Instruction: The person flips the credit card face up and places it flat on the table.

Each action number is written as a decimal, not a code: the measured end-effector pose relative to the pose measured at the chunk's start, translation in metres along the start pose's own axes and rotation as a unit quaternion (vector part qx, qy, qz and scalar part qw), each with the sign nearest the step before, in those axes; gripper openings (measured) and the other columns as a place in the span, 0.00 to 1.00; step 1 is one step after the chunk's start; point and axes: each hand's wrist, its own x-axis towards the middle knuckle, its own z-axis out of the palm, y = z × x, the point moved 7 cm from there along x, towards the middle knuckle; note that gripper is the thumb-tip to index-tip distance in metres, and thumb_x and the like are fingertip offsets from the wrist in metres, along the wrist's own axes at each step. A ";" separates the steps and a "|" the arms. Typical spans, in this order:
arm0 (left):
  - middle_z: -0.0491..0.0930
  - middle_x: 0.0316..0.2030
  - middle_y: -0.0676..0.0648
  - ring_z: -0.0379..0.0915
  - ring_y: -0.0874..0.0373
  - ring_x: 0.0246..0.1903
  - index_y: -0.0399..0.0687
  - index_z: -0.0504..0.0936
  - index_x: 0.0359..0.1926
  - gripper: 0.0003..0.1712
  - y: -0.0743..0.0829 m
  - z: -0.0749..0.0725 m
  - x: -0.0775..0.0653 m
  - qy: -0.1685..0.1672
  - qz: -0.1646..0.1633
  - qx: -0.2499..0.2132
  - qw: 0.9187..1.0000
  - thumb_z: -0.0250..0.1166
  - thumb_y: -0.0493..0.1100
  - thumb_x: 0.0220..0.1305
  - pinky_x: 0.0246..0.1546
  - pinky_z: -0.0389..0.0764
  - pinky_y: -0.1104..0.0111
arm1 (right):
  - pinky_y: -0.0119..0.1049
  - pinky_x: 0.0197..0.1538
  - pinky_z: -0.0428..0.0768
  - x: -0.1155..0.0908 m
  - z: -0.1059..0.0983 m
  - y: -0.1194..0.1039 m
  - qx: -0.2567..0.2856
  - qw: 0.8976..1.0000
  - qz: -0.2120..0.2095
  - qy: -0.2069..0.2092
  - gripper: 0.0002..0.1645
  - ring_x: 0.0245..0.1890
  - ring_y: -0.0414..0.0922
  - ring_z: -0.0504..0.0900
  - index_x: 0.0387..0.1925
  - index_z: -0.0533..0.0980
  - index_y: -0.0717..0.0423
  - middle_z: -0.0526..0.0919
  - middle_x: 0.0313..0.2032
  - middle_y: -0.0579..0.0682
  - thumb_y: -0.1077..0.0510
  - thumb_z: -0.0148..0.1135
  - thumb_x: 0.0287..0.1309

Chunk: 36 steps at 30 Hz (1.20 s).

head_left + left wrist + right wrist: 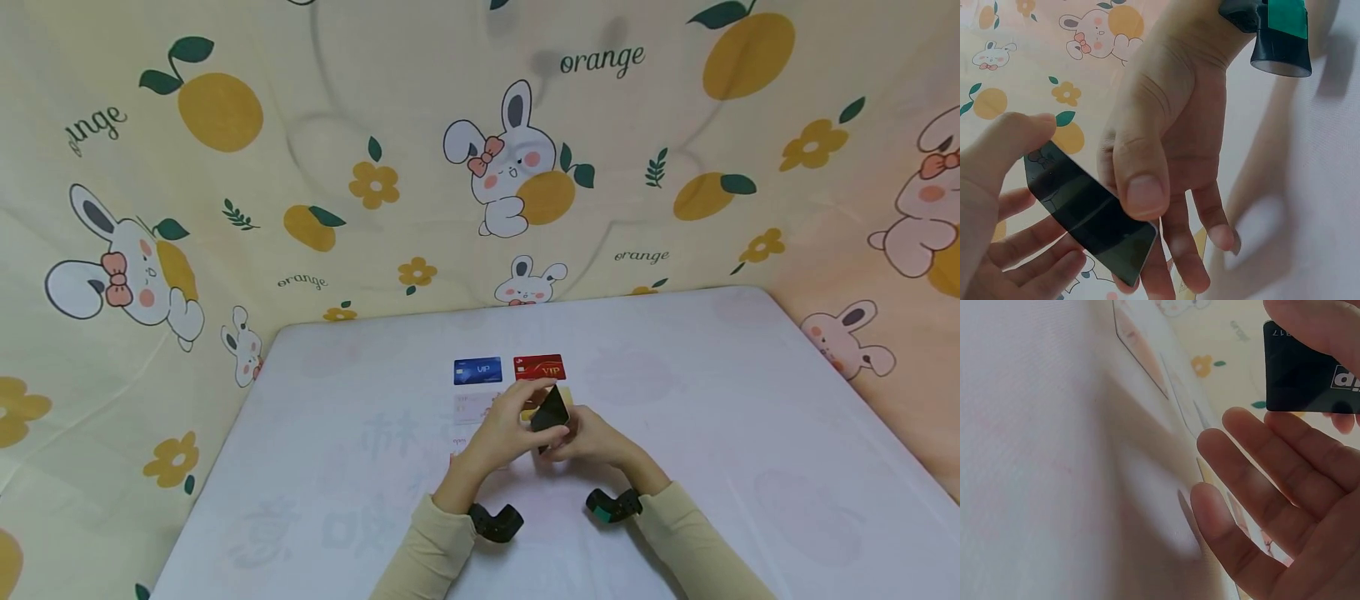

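A black card point(551, 411) is held tilted above the table, between the two hands. My left hand point(504, 429) pinches one end of the card, thumb on one edge and fingers on the other. My right hand point(596, 437) grips the opposite end; in the left wrist view its thumb point(1144, 187) lies over the card's corner. The right wrist view shows white lettering on the card point(1304, 381), partly cut off by the frame. Beneath the hands, a gold card point(567, 395) on the table is partly covered.
A blue VIP card point(477, 371) and a red VIP card point(538, 367) lie side by side beyond the hands. Nearer lie a pale pink card point(472, 408) and another light card point(459, 442), mostly behind the left hand. A patterned cloth point(420, 108) hangs behind the white table point(337, 400).
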 end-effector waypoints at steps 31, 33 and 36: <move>0.77 0.54 0.48 0.75 0.57 0.54 0.51 0.74 0.60 0.32 0.010 -0.005 -0.002 0.033 0.035 0.064 0.997 0.72 0.48 0.54 0.58 0.77 0.64 | 0.31 0.38 0.76 0.001 -0.010 -0.001 -0.075 0.997 -0.003 0.002 0.26 0.35 0.39 0.72 0.47 0.76 0.63 0.81 0.41 0.57 0.61 0.74 0.43; 0.77 0.54 0.47 0.75 0.56 0.55 0.50 0.74 0.60 0.32 0.010 -0.005 -0.002 0.031 0.034 0.063 0.997 0.72 0.48 0.55 0.58 0.77 0.64 | 0.32 0.40 0.77 0.001 -0.011 -0.001 -0.080 0.997 -0.006 0.000 0.26 0.37 0.40 0.74 0.47 0.76 0.63 0.81 0.43 0.58 0.61 0.74 0.44; 0.78 0.55 0.46 0.75 0.55 0.55 0.49 0.74 0.60 0.31 0.009 -0.006 -0.002 0.028 0.031 0.056 0.998 0.72 0.48 0.55 0.58 0.78 0.62 | 0.33 0.41 0.78 0.000 -0.012 -0.001 -0.085 0.996 -0.005 -0.004 0.27 0.37 0.43 0.75 0.48 0.75 0.64 0.81 0.43 0.59 0.60 0.74 0.45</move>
